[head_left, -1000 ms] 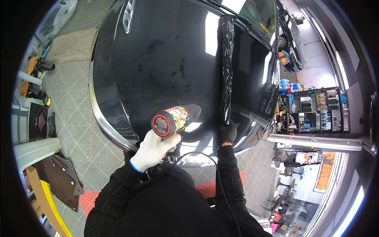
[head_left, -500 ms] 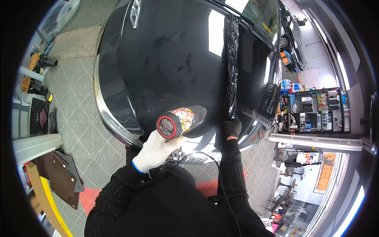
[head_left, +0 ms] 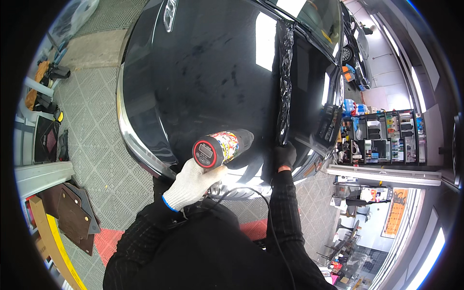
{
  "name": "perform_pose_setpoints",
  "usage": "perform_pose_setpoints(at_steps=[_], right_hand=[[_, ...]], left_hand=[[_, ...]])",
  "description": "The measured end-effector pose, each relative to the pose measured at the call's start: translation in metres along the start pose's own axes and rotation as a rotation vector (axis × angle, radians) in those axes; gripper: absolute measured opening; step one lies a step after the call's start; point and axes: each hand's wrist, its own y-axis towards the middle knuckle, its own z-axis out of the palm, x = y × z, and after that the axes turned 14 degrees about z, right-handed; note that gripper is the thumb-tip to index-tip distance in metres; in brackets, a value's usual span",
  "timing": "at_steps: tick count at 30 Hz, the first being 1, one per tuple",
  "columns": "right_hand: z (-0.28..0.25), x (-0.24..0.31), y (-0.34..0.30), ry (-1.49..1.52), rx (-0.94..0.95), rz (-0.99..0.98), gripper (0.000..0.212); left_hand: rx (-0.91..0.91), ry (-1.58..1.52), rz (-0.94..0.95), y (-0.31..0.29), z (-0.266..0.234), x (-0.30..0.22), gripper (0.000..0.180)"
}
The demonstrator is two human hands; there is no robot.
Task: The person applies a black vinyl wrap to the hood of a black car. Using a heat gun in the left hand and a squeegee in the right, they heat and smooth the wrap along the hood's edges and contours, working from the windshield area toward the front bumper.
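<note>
My left hand point(head_left: 192, 186), in a white knit glove with a blue cuff edge, is closed round a heat gun point(head_left: 227, 146). The gun has a red-ringed round display end and a colourful patterned body. Its dark nozzle points to the right, over the front of a glossy black car panel point(head_left: 217, 92). A crumpled strip of shiny black film point(head_left: 286, 72) runs down the panel from near the windscreen. At the strip's near end my right hand point(head_left: 285, 157), in a black glove, is closed on the film; its fingertips are partly hidden.
A black cable point(head_left: 272, 220) loops from near the gun past my right forearm. Grey grid floor tiles point(head_left: 92, 111) lie to the left, where brown leather-like sheets point(head_left: 72, 212) lean near a frame. Stocked shelves point(head_left: 386, 137) stand at the right, with another car point(head_left: 355, 48) farther back.
The view has tilted very slightly. Both hands, the heat gun and the film keep nearly the same places on the car.
</note>
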Motion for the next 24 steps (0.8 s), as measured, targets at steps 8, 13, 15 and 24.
perform_pose_setpoints(at_steps=[8, 13, 15, 24], right_hand=[[-0.006, 0.017, -0.006, -0.04, 0.095, -0.078, 0.026], [0.01, 0.016, -0.005, 0.015, 0.054, -0.043, 0.028], [0.015, 0.018, -0.01, 0.079, 0.009, -0.077, 0.028], [0.003, 0.036, -0.021, 0.077, 0.022, -0.011, 0.025]], left_hand=[[0.027, 0.083, -0.013, 0.017, 0.004, 0.0, 0.025], [-0.002, 0.086, -0.042, 0.021, 0.008, 0.008, 0.026], [0.001, 0.071, -0.041, 0.022, 0.005, 0.008, 0.023], [-0.019, 0.004, -0.024, 0.018, -0.003, 0.007, 0.012]])
